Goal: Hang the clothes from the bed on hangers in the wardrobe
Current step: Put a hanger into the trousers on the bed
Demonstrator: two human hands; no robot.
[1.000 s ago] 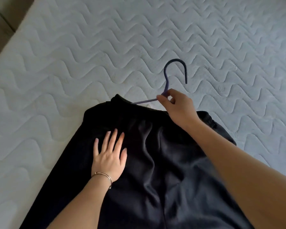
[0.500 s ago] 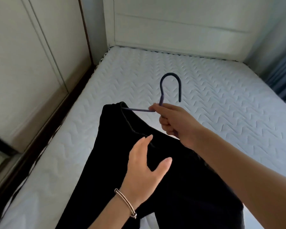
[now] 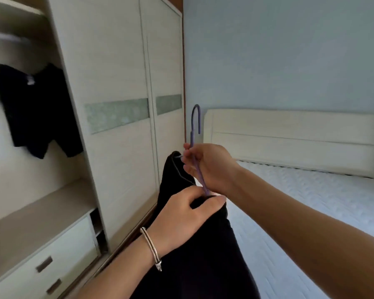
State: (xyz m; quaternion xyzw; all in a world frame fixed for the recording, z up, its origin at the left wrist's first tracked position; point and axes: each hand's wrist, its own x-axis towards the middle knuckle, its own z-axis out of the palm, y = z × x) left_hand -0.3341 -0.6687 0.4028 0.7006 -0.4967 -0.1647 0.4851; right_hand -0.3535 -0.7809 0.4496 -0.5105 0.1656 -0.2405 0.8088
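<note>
Far left, blurred in the open pale wooden wardrobe [image 3: 108, 61], a hung black garment [image 3: 37, 108]; worth hooking beside it. Centre, left hand [image 3: 181, 216] pinching the waistband of the black fabric trousers [image 3: 203, 266], right hand [image 3: 209, 167] clamped on the slim purple hanger [image 3: 192, 137], left of the white quilted bed [image 3: 300, 201]. Hanger arms buried in cloth.

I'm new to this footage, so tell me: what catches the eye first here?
In the centre, the right hand holds up a purple hanger while the left hand grips the black garment draped from it. At the left, another dark garment hangs inside the open wardrobe; the white bed lies at the right.
</note>
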